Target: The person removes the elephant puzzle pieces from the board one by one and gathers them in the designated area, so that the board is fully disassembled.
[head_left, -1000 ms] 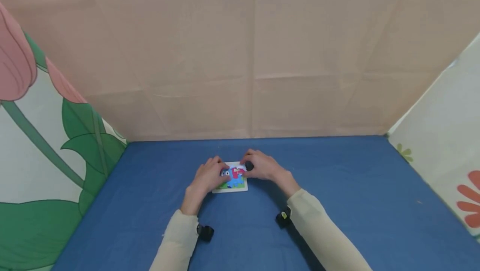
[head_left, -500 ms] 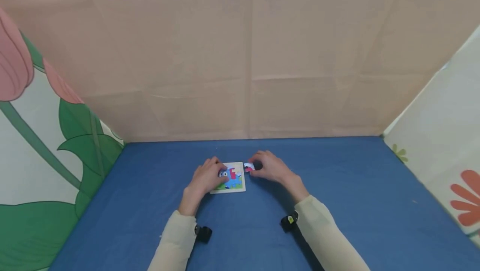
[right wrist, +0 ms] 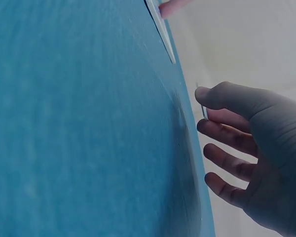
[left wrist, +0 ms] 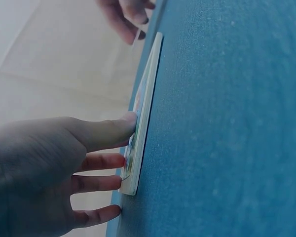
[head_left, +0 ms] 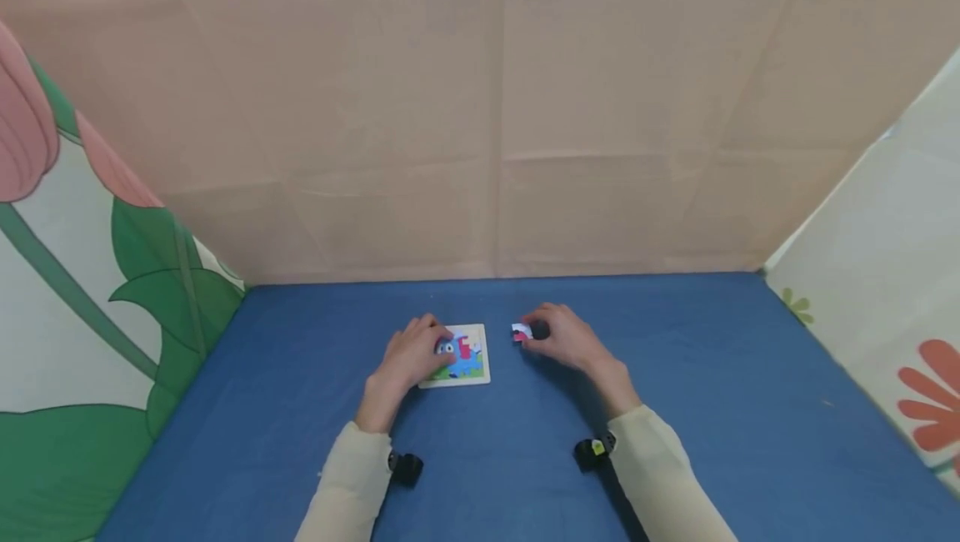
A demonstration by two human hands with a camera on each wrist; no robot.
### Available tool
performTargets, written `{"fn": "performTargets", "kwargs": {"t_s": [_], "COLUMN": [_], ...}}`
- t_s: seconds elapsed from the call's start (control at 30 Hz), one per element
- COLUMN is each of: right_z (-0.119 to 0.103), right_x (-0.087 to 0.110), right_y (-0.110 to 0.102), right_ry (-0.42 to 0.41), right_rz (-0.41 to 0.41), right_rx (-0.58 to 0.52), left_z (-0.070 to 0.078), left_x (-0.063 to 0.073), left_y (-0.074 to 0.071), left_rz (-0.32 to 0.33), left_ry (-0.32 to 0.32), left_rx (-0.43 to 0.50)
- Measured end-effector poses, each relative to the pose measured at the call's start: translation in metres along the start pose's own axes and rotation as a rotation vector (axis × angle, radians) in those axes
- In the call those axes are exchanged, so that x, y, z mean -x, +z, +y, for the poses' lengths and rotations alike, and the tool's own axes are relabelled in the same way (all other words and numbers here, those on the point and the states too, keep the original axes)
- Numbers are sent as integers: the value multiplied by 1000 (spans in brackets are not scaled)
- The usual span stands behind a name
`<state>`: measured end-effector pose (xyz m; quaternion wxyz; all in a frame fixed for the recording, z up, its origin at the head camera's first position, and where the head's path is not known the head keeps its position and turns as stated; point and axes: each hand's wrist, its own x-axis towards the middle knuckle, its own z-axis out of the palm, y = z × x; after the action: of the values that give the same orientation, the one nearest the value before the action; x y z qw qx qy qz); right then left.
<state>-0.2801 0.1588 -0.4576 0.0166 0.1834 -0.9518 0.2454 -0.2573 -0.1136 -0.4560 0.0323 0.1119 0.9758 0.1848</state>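
Pink piece (head_left: 520,333) pinched, right hand (head_left: 564,338) | farther from puzzle (head_left: 468,360) | left hand (head_left: 410,354) splayed on puzzle

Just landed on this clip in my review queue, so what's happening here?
A person has a small picture puzzle in hand. The right hand pinches a loose puzzle piece between its fingers, raised off the blue tabletop and apart from the puzzle board, to its right. The left hand rests on the board's left side, thumb touching it. The board lies flat.
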Motion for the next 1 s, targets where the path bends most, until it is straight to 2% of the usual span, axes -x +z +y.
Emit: {"fn": "performTargets", "kwargs": {"t_s": [0.4, 1.0], "right_z": [15, 42], "right_x": [8, 12], "right_y": [-13, -27], "right_ry": [44, 102], "right_rz": [40, 28], "right_rx": [24, -22], "left_z": [2, -1], "left_x": [0, 2], "left_y": [-2, -3], "left_rz": [3, 7], "left_ry": [9, 1], "left_rx": [3, 17]}}
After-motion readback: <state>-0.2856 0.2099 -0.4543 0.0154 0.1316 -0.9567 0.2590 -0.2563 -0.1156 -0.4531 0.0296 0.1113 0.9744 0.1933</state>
